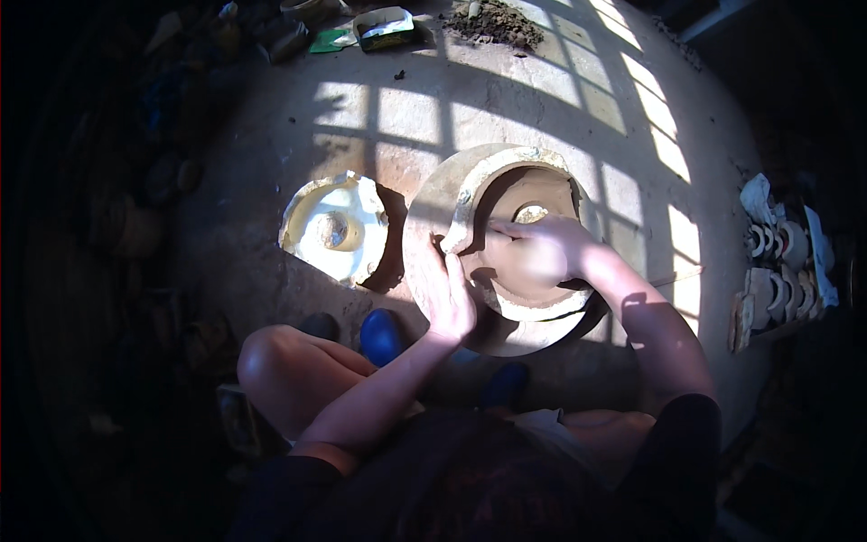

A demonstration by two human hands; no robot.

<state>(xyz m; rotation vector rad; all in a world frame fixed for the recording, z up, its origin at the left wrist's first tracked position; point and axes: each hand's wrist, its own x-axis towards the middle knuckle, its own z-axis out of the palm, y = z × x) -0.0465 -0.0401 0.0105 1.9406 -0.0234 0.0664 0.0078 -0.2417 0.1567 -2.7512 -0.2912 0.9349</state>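
My left hand (445,294) is open, its straight fingers lying along the outside of a broken plaster rim (464,217) on a round grey mould. My right hand (564,248) reaches into the mould's brown clay-coloured interior (519,194), fingers toward the rim; its lower part is a pale blur, so what it holds, if anything, is unclear. A pale disc (529,213) shows in the mould's middle. Left of it lies a separate white plaster piece (361,230) with jagged edges and a central knob.
Sunlit floor (397,117) surrounds the mould. A dark soil pile (492,27) and a shallow tray (384,32) lie at the back. Stacked curved mould pieces (781,298) stand at the right, dim clutter along the left. My feet in blue footwear (381,336) are close below the mould.
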